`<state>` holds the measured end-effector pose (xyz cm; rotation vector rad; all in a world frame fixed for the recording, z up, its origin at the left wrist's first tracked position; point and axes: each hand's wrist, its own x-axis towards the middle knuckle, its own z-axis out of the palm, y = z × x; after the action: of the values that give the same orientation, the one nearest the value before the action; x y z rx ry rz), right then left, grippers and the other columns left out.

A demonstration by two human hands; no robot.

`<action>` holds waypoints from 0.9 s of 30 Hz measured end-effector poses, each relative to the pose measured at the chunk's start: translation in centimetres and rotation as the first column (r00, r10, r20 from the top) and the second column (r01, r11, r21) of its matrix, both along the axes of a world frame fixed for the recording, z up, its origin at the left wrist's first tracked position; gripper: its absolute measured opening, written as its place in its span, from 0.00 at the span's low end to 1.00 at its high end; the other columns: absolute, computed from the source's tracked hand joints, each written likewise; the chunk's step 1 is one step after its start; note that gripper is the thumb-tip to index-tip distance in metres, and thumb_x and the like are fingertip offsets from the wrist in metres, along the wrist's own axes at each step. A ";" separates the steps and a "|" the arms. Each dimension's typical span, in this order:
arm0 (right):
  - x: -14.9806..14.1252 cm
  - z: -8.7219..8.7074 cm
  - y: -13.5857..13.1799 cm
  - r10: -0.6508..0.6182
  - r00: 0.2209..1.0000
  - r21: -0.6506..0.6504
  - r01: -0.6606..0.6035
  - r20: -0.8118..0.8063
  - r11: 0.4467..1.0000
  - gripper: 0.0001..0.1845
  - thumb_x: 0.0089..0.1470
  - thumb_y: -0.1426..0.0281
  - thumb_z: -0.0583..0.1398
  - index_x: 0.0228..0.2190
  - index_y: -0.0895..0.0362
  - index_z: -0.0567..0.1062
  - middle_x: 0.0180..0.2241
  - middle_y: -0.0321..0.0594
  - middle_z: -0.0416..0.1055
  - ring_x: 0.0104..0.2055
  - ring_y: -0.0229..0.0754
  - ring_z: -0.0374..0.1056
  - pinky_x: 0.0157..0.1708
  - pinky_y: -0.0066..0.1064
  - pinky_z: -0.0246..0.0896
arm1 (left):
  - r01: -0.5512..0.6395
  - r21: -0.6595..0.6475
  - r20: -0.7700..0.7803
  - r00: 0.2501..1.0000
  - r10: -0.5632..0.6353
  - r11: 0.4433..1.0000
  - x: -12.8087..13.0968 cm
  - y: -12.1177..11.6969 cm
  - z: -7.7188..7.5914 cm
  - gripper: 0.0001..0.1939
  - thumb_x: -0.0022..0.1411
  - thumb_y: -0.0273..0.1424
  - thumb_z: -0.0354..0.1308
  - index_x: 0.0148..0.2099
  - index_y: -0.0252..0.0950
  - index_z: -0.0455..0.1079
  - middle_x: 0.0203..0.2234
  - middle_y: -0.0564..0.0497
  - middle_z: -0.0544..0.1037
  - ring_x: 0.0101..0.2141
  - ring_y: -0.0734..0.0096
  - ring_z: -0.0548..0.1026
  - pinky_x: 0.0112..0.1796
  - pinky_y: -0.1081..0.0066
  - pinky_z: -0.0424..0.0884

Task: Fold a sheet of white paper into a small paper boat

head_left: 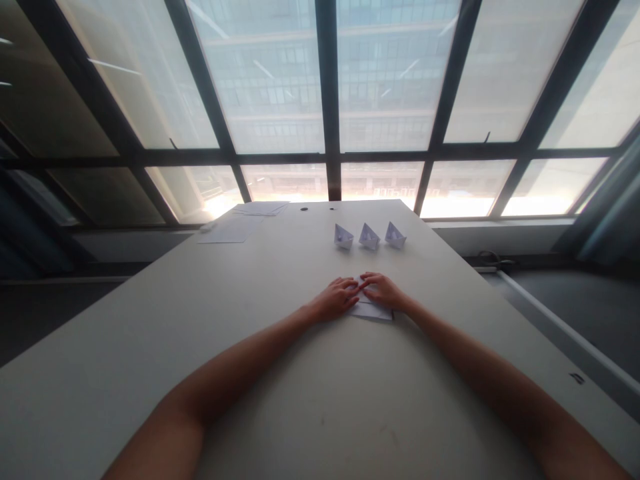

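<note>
A partly folded sheet of white paper (373, 311) lies on the white table (260, 287), its lower edge showing below my hands. My left hand (337, 298) rests on the left part of the paper with its fingers stretched out over it. From the other side, my right hand (383, 291) presses on the paper's upper right, fingers extended. The fingertips of both hands almost meet near the paper's middle. Much of the upper fold is hidden under the fingers.
Beyond my hands stand three folded paper boats in a row: a left boat (343, 237), a middle boat (369, 237) and a right boat (395, 235). Several flat paper sheets (227, 231) lie at the far left. Large windows (280, 80) rise behind the table.
</note>
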<state>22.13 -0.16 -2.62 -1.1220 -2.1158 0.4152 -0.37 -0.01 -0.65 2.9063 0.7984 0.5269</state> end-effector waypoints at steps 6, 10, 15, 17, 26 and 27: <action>-0.1 -0.3 -0.1 -0.008 0.999 0.060 0.006 0.040 0.998 0.13 0.51 0.78 0.61 0.36 0.55 0.83 0.50 0.47 0.76 0.59 0.50 0.67 0.60 0.44 0.60 | -0.123 0.127 -0.065 0.989 0.132 0.984 0.1 -0.8 0.5 0.19 0.72 0.37 0.49 0.61 0.49 0.68 0.48 0.46 0.73 0.50 0.60 0.70 0.59 0.55 0.59; -0.1 -0.1 -0.4 -0.040 0.993 0.078 0.032 0.113 0.996 0.12 0.53 0.76 0.62 0.38 0.52 0.82 0.48 0.43 0.77 0.55 0.49 0.70 0.62 0.50 0.55 | -0.138 0.137 -0.105 0.983 0.153 0.981 0.2 -0.7 0.5 0.16 0.74 0.37 0.45 0.56 0.45 0.70 0.52 0.47 0.73 0.53 0.62 0.70 0.63 0.51 0.51; -0.1 0.6 -0.9 -0.046 0.984 0.127 0.024 0.174 0.992 0.09 0.54 0.73 0.64 0.36 0.50 0.82 0.46 0.41 0.79 0.49 0.47 0.73 0.62 0.52 0.50 | -0.173 0.104 -0.101 0.978 0.183 0.979 0.3 -0.5 0.1 0.15 0.73 0.36 0.45 0.54 0.41 0.69 0.53 0.46 0.74 0.55 0.59 0.70 0.62 0.46 0.51; -0.2 1.0 -1.2 -0.006 0.985 0.148 -0.020 0.171 0.989 0.08 0.54 0.72 0.64 0.36 0.51 0.83 0.44 0.42 0.79 0.47 0.46 0.73 0.59 0.46 0.57 | -0.195 0.063 -0.107 0.974 0.201 0.979 0.3 -0.3 -0.2 0.17 0.73 0.37 0.46 0.58 0.39 0.67 0.57 0.42 0.72 0.59 0.56 0.67 0.61 0.46 0.54; -0.9 0.7 -1.3 0.114 0.991 0.105 -0.120 0.069 0.987 0.12 0.56 0.72 0.63 0.41 0.51 0.81 0.46 0.43 0.78 0.50 0.46 0.72 0.53 0.39 0.65 | -0.226 -0.059 -0.150 0.965 0.216 0.972 0.0 0.7 -1.7 0.30 0.73 0.45 0.41 0.70 0.33 0.52 0.68 0.36 0.54 0.68 0.53 0.51 0.64 0.49 0.50; -0.9 0.5 -1.2 0.093 0.992 0.107 -0.102 0.082 0.989 0.15 0.56 0.72 0.63 0.45 0.51 0.80 0.48 0.44 0.77 0.53 0.46 0.71 0.55 0.40 0.63 | -0.224 -0.062 -0.158 0.965 0.212 0.973 0.0 0.7 -1.7 0.31 0.73 0.45 0.41 0.70 0.33 0.51 0.68 0.35 0.53 0.68 0.53 0.50 0.64 0.50 0.49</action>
<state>21.26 -1.33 -2.14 -0.9886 -2.2389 0.2993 -0.38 0.70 -2.34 2.8269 1.1415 0.2855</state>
